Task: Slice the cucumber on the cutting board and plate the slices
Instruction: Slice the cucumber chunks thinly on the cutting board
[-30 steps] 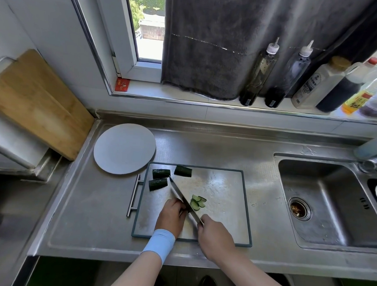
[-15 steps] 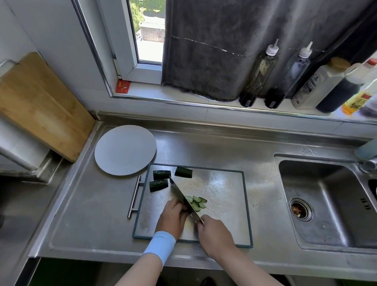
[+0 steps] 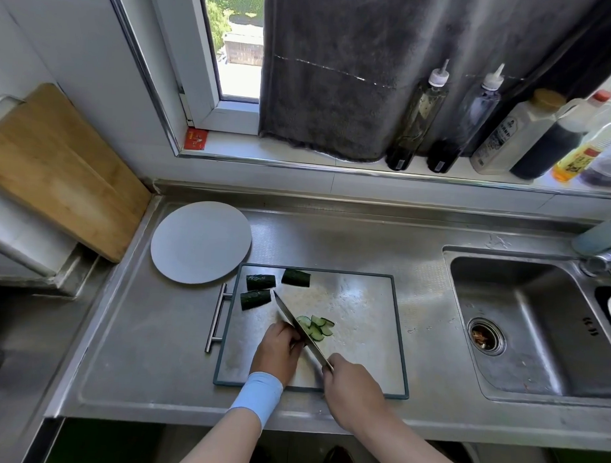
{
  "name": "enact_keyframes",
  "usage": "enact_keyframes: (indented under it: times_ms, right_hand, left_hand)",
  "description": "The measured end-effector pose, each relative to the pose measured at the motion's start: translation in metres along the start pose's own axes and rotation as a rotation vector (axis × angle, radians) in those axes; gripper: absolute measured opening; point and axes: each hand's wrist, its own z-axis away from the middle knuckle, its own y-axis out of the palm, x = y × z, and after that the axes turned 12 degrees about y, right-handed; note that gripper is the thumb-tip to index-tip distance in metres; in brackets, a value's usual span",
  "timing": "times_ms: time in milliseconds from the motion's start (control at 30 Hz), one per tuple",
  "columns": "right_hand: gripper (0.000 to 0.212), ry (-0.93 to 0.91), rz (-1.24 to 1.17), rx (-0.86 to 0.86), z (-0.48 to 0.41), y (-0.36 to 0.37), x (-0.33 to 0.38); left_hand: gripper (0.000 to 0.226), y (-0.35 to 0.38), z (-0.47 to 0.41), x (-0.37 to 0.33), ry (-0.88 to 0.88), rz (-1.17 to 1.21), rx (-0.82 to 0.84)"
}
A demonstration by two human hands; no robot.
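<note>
Right hand (image 3: pixel 352 389) grip closed on knife (image 3: pixel 302 330); left hand (image 3: pixel 277 348) grip unclear; slices (image 3: pixel 316 327) beside blade.

Both forearms are bare, with no sleeves in view. A light blue wristband (image 3: pixel 256 393) wraps the left wrist, just behind the left hand (image 3: pixel 277 351). The right hand (image 3: pixel 352 382) wears nothing.

The left hand (image 3: pixel 278 348) and knife (image 3: pixel 302 330) hide whatever is being cut, the right hand (image 3: pixel 352 389) covers the knife's handle, and bottles (image 3: pixel 598 151) are cropped at upper right.
</note>
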Motion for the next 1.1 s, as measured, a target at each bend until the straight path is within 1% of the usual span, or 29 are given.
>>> enact_keyframes:
  times_ms: [233,367,500,600,767,967,1100]
  right_hand:
    - [0.021,0.026,0.029,0.033,-0.009,0.002,0.005]
    - [0.021,0.057,0.044,0.064,-0.015,0.004,0.01]
    - [0.02,0.072,0.015,0.073,-0.016,0.005,0.011]
    - [0.021,0.069,-0.009,0.07,-0.016,0.004,0.01]
    - [0.029,0.056,-0.032,0.04,-0.012,0.0,0.009]
    - [0.027,0.009,-0.016,0.004,-0.002,-0.004,0.005]
    - [0.028,0.027,0.009,0.013,-0.001,-0.003,0.002]
  left_hand:
    - [0.008,-0.001,-0.001,0.0,-0.016,-0.011,-0.026]
    - [0.009,-0.001,0.001,0.002,0.014,-0.021,-0.006]
    - [0.01,0.0,0.003,0.002,0.045,-0.014,-0.021]
    - [0.01,0.001,0.004,0.001,0.042,-0.008,-0.042]
    - [0.009,0.001,0.003,0.0,0.026,-0.02,-0.044]
    - [0.008,0.0,0.001,0.001,-0.011,0.001,-0.04]
    - [0.009,0.0,0.001,0.002,0.004,-0.007,-0.035]
